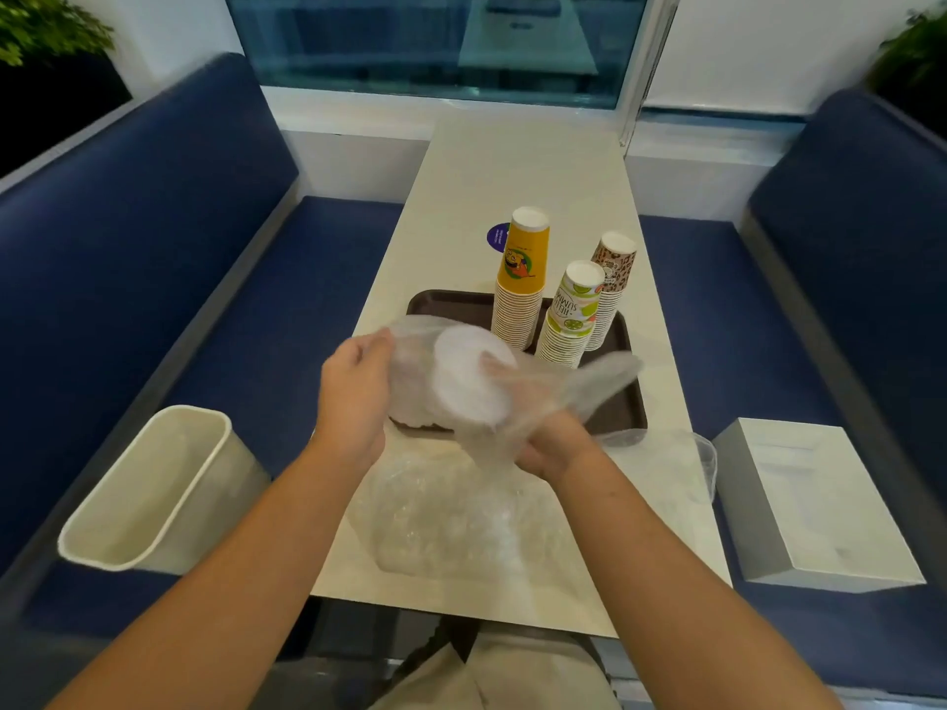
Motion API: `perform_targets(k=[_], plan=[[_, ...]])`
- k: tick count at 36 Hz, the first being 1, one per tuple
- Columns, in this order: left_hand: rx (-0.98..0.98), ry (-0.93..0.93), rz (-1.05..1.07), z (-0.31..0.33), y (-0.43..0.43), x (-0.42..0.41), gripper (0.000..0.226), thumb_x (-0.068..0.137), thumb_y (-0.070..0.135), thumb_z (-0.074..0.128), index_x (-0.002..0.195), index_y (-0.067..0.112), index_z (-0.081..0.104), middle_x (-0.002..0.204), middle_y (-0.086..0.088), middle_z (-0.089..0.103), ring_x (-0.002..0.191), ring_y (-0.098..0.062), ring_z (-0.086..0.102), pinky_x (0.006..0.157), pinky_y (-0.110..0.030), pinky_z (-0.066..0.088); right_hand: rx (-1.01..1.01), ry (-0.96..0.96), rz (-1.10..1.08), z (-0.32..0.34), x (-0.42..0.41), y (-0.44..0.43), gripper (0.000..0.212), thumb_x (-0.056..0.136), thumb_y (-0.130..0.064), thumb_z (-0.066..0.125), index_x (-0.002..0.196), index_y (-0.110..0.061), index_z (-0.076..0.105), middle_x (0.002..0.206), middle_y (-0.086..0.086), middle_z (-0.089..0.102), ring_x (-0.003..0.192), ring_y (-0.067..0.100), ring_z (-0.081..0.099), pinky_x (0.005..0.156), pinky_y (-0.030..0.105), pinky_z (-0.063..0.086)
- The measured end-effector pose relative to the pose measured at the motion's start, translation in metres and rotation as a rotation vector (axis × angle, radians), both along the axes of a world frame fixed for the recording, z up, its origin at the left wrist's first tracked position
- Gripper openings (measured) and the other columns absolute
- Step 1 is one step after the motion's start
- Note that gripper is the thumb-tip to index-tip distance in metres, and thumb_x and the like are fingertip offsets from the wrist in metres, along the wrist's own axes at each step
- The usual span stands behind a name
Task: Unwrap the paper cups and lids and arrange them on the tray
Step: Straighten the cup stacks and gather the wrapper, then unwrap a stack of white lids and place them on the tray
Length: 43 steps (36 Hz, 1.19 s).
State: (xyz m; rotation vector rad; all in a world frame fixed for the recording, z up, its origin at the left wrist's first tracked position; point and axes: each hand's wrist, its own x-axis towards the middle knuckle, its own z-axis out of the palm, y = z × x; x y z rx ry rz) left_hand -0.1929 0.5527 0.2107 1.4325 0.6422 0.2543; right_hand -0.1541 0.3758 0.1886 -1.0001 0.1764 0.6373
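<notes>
Plastic wrap [563, 386] round the lids [471, 376] is gripped by left hand [353, 397] and right hand [551, 448] above tray [435, 302]

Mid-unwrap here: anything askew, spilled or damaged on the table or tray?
Nothing spilled or damaged. The three upside-down paper cup stacks stand on the brown plastic tray. The only clutter is crumpled clear plastic wrap lying loose on the white table before the tray, not in the white bin.

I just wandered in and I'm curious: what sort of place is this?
Probably a café or fast-food booth: blue padded benches face each other across a narrow table beside a window, and a brown serving tray holds stacks of paper cups.
</notes>
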Motion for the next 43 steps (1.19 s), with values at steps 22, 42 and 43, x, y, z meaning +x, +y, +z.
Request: perform_targets(k=[22, 42, 43], plan=[[0.972, 0.057, -0.206, -0.064, 0.026, -0.022, 0.021, 0.089, 0.008, 0.069, 0.099, 0.02, 0.054, 0.111, 0.004, 0.046, 0.088, -0.019, 0.055, 0.075, -0.024, 0.042, -0.536, -0.348, -0.512, 0.0, -0.022, -0.087, 0.032, 0.099, -0.03, 0.066, 0.119, -0.053, 0.056, 0.129, -0.01, 0.058, 0.114, 0.017, 0.06, 0.076, 0.042, 0.063], [1.373, 0.028, -1.204, -0.121, -0.024, -0.04, 0.085, 0.085, 0.08, 0.055, 0.157, 0.049, 0.022, 0.156, 0.016, 0.046, 0.147, -0.012, 0.038, 0.126, -0.036, 0.001, -1.002, -0.75, -0.36, -0.037, -0.043, -0.057, 0.058, 0.097, -0.044, 0.067, 0.148, -0.037, 0.04, 0.139, -0.016, 0.03, 0.12, 0.0, 0.045, 0.079, -0.004, 0.038], [1.311, 0.026, -1.198, -0.116, -0.023, -0.042, 0.091, 0.08, 0.083, 0.058, 0.156, 0.049, 0.021, 0.157, 0.019, 0.044, 0.149, -0.01, 0.034, 0.127, -0.036, 0.001, -1.0, -0.759, -0.355, -0.036, -0.043, -0.056, 0.058, 0.098, -0.043, 0.067, 0.148, -0.035, 0.04, 0.139, -0.015, 0.031, 0.12, 0.0, 0.045, 0.079, -0.006, 0.038]])
